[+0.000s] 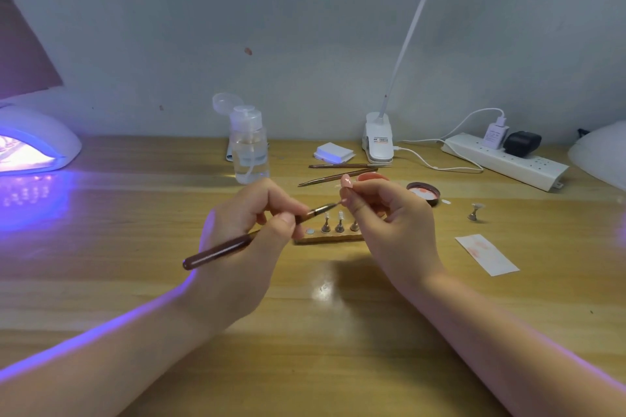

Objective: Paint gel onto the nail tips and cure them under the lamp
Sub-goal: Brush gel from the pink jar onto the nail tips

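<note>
My left hand grips a brown gel brush, its bristle end reaching right to a pink nail tip. My right hand pinches that tip on its small stand, lifted above the table. Below the hands lies a wooden holder with three metal nail stands on it. An open pot of pink gel sits just behind my right hand, and its lid lies to the right. The white curing lamp glows violet at the far left.
A clear pump bottle stands at the back centre. Two spare brushes, white pads, a clip lamp base and a power strip lie behind. A lone nail stand and a smeared paper strip sit at right.
</note>
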### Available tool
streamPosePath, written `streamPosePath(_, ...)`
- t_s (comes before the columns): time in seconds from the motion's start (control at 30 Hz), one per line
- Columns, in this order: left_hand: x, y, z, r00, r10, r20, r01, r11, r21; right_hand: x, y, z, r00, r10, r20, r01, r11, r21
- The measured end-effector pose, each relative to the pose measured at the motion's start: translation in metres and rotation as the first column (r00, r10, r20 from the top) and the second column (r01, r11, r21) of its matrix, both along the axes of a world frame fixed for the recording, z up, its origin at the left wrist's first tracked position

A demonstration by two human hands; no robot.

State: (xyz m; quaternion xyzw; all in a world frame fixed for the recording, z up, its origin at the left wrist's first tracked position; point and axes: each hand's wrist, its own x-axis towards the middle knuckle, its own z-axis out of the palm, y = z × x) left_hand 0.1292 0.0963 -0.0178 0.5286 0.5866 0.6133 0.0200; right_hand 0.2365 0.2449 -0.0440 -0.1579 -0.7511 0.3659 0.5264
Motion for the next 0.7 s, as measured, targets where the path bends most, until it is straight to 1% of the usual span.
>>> streamPosePath(0.1,0.0002,0.0004,0.0003,0.997,0.033,0.064,-0.034,0.999,0.025,-0.0001,0.0001,-0.0008,1.0,0.004,0.0,-0.004,1.0,-0.001)
streamPosePath(0.17,0.0021,0.0028,-0.0004,0.994,0.043,0.1,-0.045,0.999,0.009,0.0003,-0.0004,-0.0013,1.0,0.003,0.008,-0.003,1.0,0.012)
streamPosePath(0.27,0.0035,0.0036,-0.0018,0.995,0.026,0.095,-0.023,0.999,-0.031,0.0004,-0.0015,0.0,1.0,0.007,0.001,-0.007,1.0,0.011)
streamPosePath(0.4,0.001,0.0007,-0.0007,0.994,0.003,0.107,-0.005,1.0,0.021,0.0007,-0.0011,0.0013,1.0,0.012,-0.012,-0.012,1.0,-0.02)
streamPosePath(0.57,0.0041,0.0045,-0.0011,0.986,0.02,0.165,-0.016,1.0,-0.027,0.001,-0.0021,0.0013,1.0,0.024,-0.005,-0.024,1.0,-0.016)
streamPosePath(0.7,0.0027,0.0002,0.0002,0.99,0.015,0.137,-0.017,1.0,0.01,0.0007,-0.0008,0.0015,1.0,0.001,-0.015,-0.001,1.0,-0.019)
